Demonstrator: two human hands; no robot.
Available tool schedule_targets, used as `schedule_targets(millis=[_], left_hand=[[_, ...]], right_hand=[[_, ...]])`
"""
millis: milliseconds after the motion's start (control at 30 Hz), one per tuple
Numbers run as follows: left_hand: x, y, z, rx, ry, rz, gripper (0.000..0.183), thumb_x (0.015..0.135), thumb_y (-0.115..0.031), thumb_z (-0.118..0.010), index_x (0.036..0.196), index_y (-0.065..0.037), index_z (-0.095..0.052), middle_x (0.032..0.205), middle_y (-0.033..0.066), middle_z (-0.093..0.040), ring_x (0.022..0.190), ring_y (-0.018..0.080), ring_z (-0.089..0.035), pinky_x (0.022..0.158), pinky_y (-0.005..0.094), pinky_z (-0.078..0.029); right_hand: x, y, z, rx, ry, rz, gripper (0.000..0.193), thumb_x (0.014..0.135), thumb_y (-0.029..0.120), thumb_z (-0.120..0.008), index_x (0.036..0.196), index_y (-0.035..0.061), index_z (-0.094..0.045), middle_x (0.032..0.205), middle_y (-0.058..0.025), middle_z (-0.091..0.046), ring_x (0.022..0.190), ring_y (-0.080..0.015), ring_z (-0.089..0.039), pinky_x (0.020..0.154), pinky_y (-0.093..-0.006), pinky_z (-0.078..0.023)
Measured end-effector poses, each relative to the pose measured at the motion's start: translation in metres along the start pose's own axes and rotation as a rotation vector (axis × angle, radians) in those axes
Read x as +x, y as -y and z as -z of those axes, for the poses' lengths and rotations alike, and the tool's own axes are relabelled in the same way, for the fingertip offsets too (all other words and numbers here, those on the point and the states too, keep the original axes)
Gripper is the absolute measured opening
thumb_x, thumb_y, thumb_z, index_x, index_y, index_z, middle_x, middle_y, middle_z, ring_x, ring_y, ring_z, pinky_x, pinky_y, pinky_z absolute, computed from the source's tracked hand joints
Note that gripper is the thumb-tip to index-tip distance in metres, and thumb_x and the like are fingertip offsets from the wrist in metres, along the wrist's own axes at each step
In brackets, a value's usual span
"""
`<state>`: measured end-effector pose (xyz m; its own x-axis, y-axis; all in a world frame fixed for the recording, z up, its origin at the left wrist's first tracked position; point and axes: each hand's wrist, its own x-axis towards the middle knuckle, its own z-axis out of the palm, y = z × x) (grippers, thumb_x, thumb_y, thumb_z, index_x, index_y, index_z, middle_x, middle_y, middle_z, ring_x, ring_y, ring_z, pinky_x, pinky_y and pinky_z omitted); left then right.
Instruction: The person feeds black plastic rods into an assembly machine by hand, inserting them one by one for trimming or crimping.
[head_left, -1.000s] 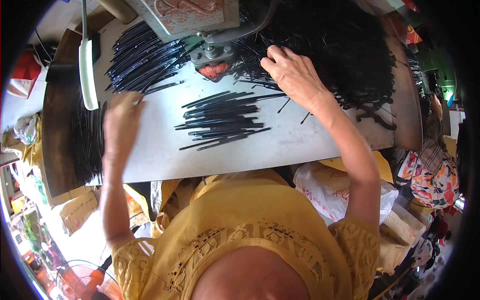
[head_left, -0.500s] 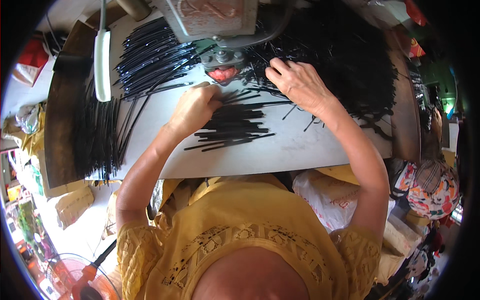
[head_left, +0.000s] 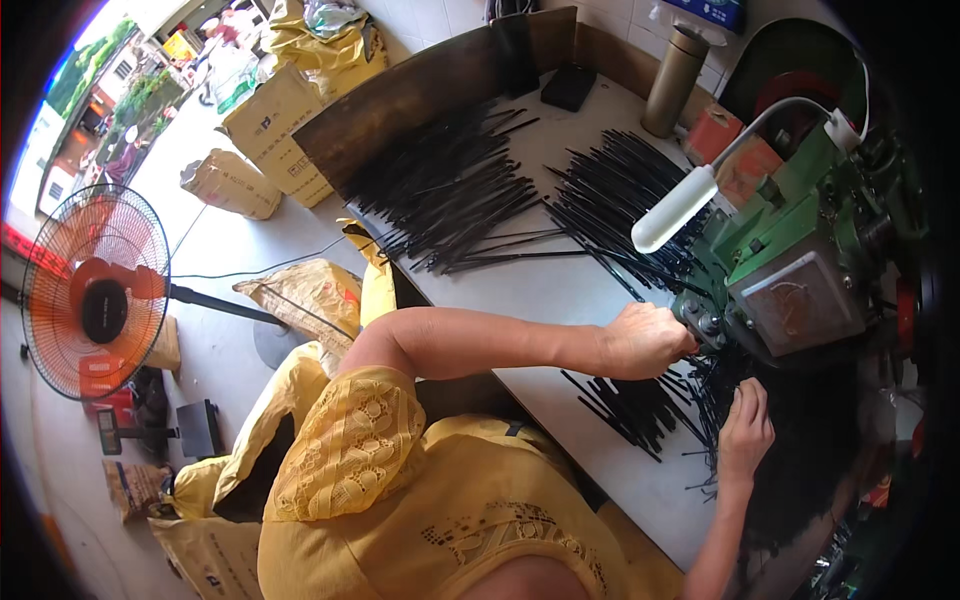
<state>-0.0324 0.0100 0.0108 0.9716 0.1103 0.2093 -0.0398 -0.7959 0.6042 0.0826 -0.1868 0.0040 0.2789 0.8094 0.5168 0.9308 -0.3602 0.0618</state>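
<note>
My left hand [head_left: 645,342] is closed in a fist right beside the bolted head [head_left: 703,318] of a green machine [head_left: 780,235]. Whatever its fingers hold is hidden from above. At the edge of a large dark heap of thin black rods [head_left: 820,430], my right hand [head_left: 747,432] has its fingers bent and pressed together; I cannot make out what is in them. Between and below the hands lies a small pile of short black rods [head_left: 635,412] on the pale tabletop [head_left: 470,292]. Longer black rods [head_left: 625,195] lie bundled behind my left hand.
Another spread of black rods [head_left: 440,195] lies by the brown raised table edge [head_left: 420,75]. A white lamp [head_left: 675,210] overhangs the table. A metal flask [head_left: 675,80] and a dark phone-like slab [head_left: 568,88] stand farther back. An orange fan [head_left: 95,290] and cartons [head_left: 275,130] are on the floor.
The view has swung to the left and tilted, bringing the fan and cartons into sight. My left hand is now closer against the machine head; my right hand stays by the dark heap.
</note>
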Motion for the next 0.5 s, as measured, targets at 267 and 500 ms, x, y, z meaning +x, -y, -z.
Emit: schedule_targets(millis=[267, 500], left_hand=[[0.003, -0.001, 0.006, -0.203, 0.043, -0.053, 0.013, 0.073, -0.015, -0.054, 0.073, -0.003, -0.058, 0.061, 0.0165, -0.055, 0.059, 0.0333, -0.056, 0.055, 0.0396, -0.046], [-0.001, 0.002, -0.003, -0.158, -0.031, -0.058, 0.023, 0.066, 0.006, -0.047, 0.087, -0.002, -0.052, 0.064, 0.0179, -0.057, 0.063, 0.0360, -0.057, 0.056, 0.0417, -0.045]], right_hand=[[0.008, 0.002, -0.012, 0.224, 0.084, -0.245, 0.011, 0.084, 0.009, -0.048, 0.091, 0.0010, -0.051, 0.067, -0.0096, -0.054, 0.058, -0.0234, -0.055, 0.054, -0.0314, -0.044], [0.018, 0.013, -0.015, 0.991, 0.192, -0.776, 0.008, 0.084, 0.006, -0.048, 0.082, -0.0012, -0.052, 0.054, 0.0008, -0.044, 0.048, -0.0039, -0.037, 0.043, -0.0189, -0.028]])
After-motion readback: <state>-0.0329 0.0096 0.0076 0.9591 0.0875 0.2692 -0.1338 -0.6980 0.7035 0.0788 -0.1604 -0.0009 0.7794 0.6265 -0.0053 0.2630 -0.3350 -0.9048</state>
